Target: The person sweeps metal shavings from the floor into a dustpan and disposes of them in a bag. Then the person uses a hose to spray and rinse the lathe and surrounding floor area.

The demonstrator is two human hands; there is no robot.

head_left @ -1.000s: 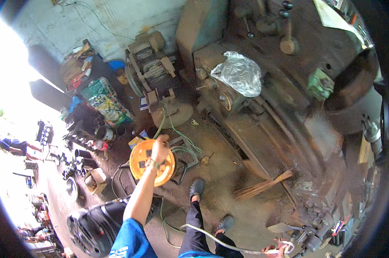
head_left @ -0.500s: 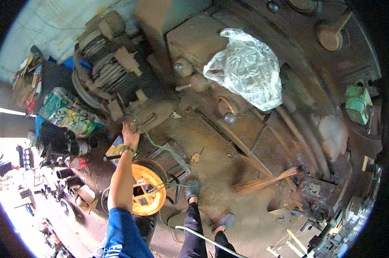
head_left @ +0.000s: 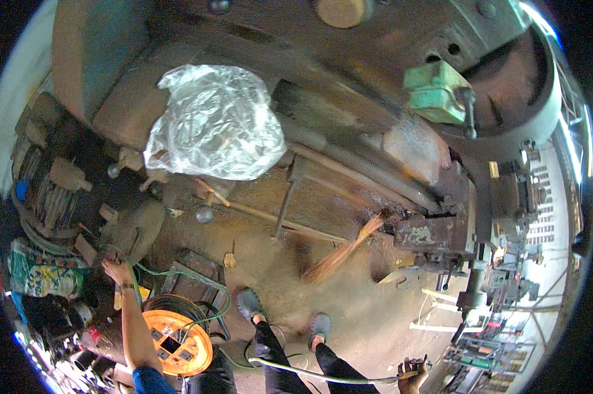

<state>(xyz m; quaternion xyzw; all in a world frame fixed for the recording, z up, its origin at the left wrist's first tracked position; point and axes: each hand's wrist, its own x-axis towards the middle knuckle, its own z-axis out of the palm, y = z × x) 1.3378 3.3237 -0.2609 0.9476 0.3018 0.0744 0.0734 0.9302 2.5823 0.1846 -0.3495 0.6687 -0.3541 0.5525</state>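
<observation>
A round orange cable reel (head_left: 191, 342) is set low by the left arm, and its left edge is partly covered by that arm. Its flat face is marked by a dark square hole and small dark patches, and black cable is wound behind it. A pale cable (head_left: 309, 374) is stretched across the front of the legs (head_left: 276, 358). Its end is grasped by the right hand (head_left: 412, 376), with the fingers curled around it. A thin green cord (head_left: 171, 272) is looped from the reel, over a dark metal frame (head_left: 194, 279), to the left hand (head_left: 117, 269). That hand is held by the round base of a motor, but it cannot be told whether the cord is gripped.

The far side is filled by a huge brown machine (head_left: 336, 85). A crumpled clear plastic bag (head_left: 217, 125) is laid over part of it. At the left, the brown motor (head_left: 57, 190) is fitted with belts, and a green and white sack (head_left: 47, 269) is seen beside it. A green metal block (head_left: 434, 92) is seen high on the right. A straw broom (head_left: 345, 249) is leaned low by the machine. Two grey shoes (head_left: 249, 303) are planted on the brown floor (head_left: 349, 295), just right of the frame.
</observation>
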